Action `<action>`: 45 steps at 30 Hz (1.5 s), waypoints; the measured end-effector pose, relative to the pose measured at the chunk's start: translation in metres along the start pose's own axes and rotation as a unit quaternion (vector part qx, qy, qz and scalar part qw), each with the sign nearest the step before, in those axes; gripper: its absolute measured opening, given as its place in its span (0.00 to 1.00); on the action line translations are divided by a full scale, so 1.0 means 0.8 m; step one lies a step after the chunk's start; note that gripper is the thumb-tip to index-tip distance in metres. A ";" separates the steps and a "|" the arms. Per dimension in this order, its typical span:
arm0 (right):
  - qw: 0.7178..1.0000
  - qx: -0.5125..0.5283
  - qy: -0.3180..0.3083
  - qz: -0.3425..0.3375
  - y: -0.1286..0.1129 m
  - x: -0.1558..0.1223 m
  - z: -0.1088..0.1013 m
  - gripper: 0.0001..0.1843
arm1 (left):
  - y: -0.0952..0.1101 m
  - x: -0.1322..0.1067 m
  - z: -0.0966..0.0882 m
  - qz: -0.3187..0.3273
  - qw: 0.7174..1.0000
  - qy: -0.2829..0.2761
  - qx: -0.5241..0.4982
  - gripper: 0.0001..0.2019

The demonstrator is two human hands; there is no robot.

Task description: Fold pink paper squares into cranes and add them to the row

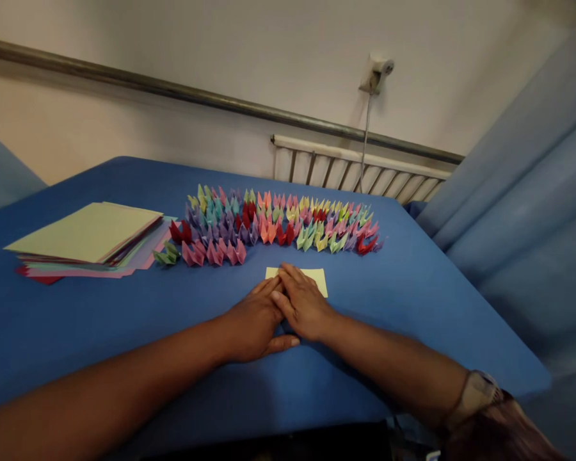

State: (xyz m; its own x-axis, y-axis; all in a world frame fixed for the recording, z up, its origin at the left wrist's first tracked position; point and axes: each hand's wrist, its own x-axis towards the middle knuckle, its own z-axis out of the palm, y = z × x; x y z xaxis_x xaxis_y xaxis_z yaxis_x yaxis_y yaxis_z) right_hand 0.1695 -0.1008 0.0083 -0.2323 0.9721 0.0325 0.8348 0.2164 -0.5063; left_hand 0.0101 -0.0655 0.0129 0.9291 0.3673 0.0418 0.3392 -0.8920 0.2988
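Observation:
A small pale yellow sheet of paper (317, 278) lies on the blue table (365, 378) in front of me. My left hand (252, 323) rests flat with its thumb stretched out to the right, its fingertips at the paper's near left part. Across the left fingers lies my right hand (304, 307), palm down, its fingers reaching onto the paper. Both hands are open and touch each other; neither grips anything. The left fingertips and part of the sheet are hidden beneath the right hand. Beyond the sheet stand rows of folded paper cranes (269, 230) in many colours.
A stack of coloured paper sheets (86, 237) sits at the left. Behind the table, a metal rail (196, 96) and a radiator (355, 169) run along the wall. A cable (366, 134) hangs from a wall socket (375, 75). A blue curtain (523, 186) borders the right side.

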 end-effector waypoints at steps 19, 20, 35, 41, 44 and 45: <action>0.990 -0.121 -0.003 0.066 0.031 -0.008 0.004 0.34 | -0.009 -0.021 0.000 -0.176 0.980 -0.044 0.078 0.54; 0.990 -0.122 -0.001 0.067 0.032 -0.007 0.004 0.34 | -0.009 -0.021 0.001 -0.175 0.981 -0.033 0.081 0.54; 0.989 -0.115 0.017 0.096 0.047 -0.004 -0.007 0.35 | -0.012 -0.020 -0.011 -0.060 0.994 -0.087 0.023 0.44; 0.981 -0.149 0.005 0.126 0.068 -0.012 -0.024 0.35 | -0.012 -0.026 -0.031 -0.081 0.992 -0.087 0.039 0.39; 0.976 -0.176 0.017 0.129 0.072 -0.016 -0.033 0.35 | -0.014 -0.024 -0.034 -0.093 0.991 -0.071 0.063 0.33; 0.973 -0.190 0.031 0.127 0.071 -0.017 -0.036 0.34 | -0.015 -0.022 -0.032 -0.093 0.992 -0.058 0.069 0.30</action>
State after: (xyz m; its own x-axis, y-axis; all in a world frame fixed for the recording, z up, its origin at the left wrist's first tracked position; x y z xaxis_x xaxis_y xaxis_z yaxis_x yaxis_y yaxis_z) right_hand 0.2345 -0.0989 0.0037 0.0259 0.9996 0.0067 0.9883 -0.0246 -0.1508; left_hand -0.0140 -0.0545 0.0332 0.8571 0.5026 -0.1133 0.5150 -0.8425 0.1582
